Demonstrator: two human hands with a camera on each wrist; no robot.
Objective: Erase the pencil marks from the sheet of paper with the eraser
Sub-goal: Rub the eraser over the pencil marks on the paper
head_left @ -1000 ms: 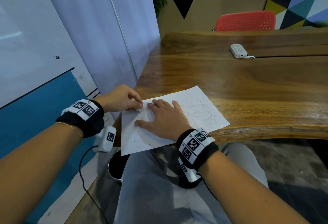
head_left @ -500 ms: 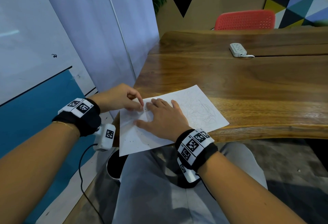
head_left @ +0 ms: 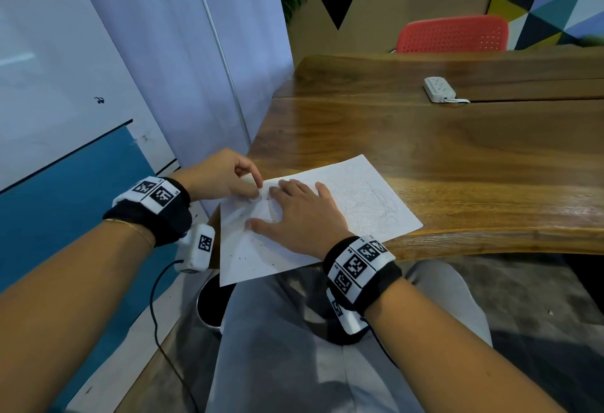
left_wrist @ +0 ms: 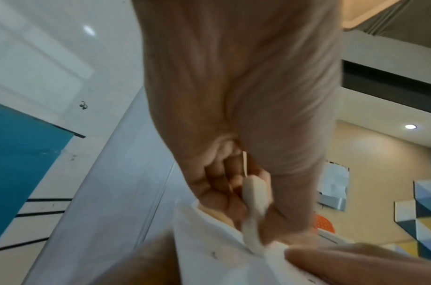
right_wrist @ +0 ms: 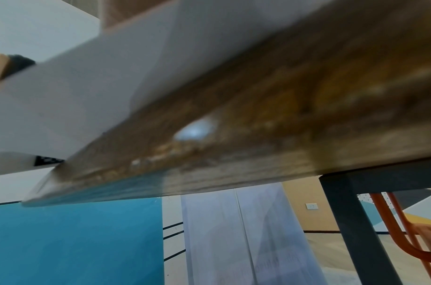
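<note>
A white sheet of paper [head_left: 366, 197] lies at the near left corner of the wooden table [head_left: 457, 157], its near corner hanging over the edge. Faint pencil scribbles [head_left: 382, 203] cover its right half, and dark crumbs dot the near part. My left hand [head_left: 225, 177] pinches a white eraser [head_left: 253, 197] against the sheet's upper left; the left wrist view shows the eraser [left_wrist: 253, 194] between thumb and curled fingers on the paper [left_wrist: 209, 250]. My right hand [head_left: 300, 216] lies flat on the sheet with fingers spread, holding it down. The right wrist view shows only the paper's underside [right_wrist: 87, 86] and the table edge [right_wrist: 233, 144].
A white power strip [head_left: 439, 89] with its cable lies farther back on the table. A red chair [head_left: 454, 35] stands behind the table. A wall and pale curtain run along the left. A dark round bin [head_left: 212, 304] sits by my knee below the table corner.
My left hand with the eraser has made small rubbing shifts at the sheet's upper left. The right hand has stayed flat on the paper.
</note>
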